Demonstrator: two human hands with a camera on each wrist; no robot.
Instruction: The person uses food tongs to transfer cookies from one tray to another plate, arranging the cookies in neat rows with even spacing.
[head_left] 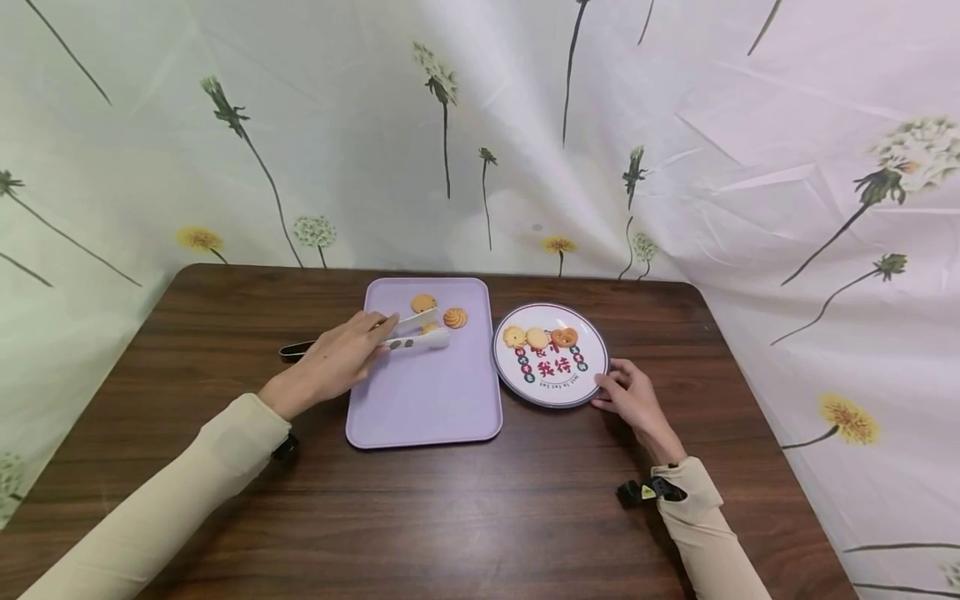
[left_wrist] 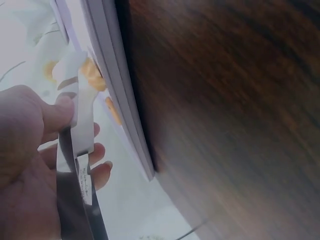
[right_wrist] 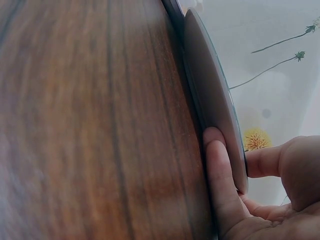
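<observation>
My left hand grips a pair of tongs with white tips and dark metal handles, reaching over the lilac tray. Between or just by the tips lies a cookie, partly hidden; whether they clasp it I cannot tell. A round cookie and a swirled cookie lie on the tray nearby. On the right, my right hand holds the rim of a white plate, thumb above and fingers below in the right wrist view. Three cookies sit in a row on the plate.
Both tray and plate rest on a dark wooden table, side by side toward its back edge. Behind stands a white curtain printed with dandelions. Red characters mark the plate's face.
</observation>
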